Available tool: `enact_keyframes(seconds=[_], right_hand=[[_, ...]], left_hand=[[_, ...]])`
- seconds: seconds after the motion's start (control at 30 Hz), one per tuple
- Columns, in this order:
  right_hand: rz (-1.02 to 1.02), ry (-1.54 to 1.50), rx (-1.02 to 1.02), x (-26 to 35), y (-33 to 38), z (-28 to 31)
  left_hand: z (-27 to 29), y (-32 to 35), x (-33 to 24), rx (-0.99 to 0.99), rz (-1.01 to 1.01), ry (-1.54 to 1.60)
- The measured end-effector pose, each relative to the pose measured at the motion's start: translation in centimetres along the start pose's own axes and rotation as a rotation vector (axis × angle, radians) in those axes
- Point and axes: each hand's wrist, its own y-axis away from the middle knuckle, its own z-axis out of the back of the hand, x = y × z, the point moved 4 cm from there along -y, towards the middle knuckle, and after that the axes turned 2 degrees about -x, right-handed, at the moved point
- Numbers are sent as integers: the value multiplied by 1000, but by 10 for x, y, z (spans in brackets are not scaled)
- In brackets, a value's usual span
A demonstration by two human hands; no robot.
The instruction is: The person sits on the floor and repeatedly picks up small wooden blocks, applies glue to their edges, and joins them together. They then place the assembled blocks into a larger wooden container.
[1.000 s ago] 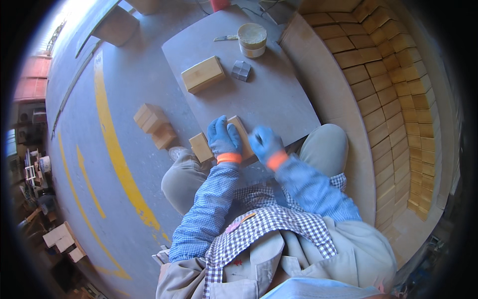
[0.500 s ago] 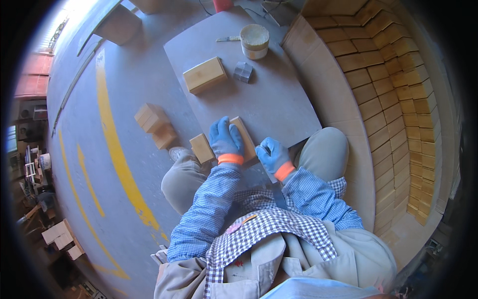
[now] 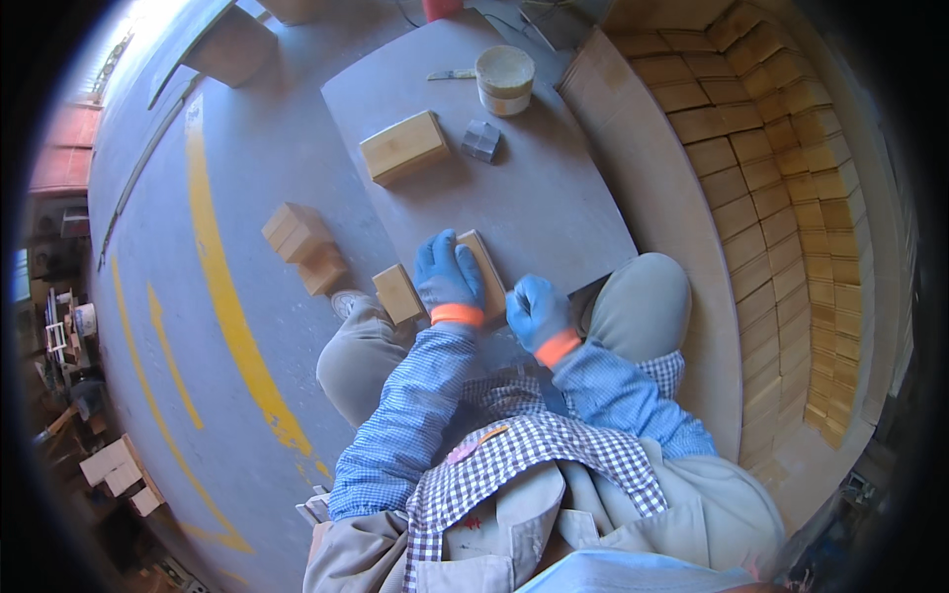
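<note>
My left hand [image 3: 450, 272], in a blue glove with an orange cuff, grips the left side of a light wooden block [image 3: 483, 272] at the near edge of the board. Just right of that block, my right hand [image 3: 537, 310], gloved the same way, is closed with its fingers curled in. Whatever it holds is hidden. Another wooden block [image 3: 397, 294] is just left of my left hand. Farther up the board [image 3: 534, 198] lie a larger wooden block [image 3: 404, 146] and a small grey faceted block [image 3: 481, 141].
A tub of pale paste [image 3: 505, 81] stands at the board's far end beside a flat spatula [image 3: 452, 75]. Stacked wooden blocks [image 3: 299, 235] sit on the floor to the left. On the right, a large cardboard box [image 3: 662, 168] holds rows of wooden blocks [image 3: 756, 227].
My right hand has turned and shifted slightly left, its fingers curled more tightly. A thin strip visible below it before is now hidden. My left hand stays on the block.
</note>
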Motion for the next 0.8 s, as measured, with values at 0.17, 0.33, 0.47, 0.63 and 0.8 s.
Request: enact_keyframes(seconds=[0.17,0.33,0.47,0.63,0.8], right_hand=[[-120,-90,71,11,-86,-28],[-146,-196,116,3,-39,-5],[-111,-129,76,-8,-13,-3],[-30,-183,-9,-1,-88,-35],[-45,-162,29,-6,-18,-4]], left_hand=[[0,-4,0,11,-44,-6],[0,-1,-1,7,-19,-8],[-2,0,-1,42,-33,-15],[0,-5,-3,24,-71,-58],[1,-2,-5,16,-60,-55]])
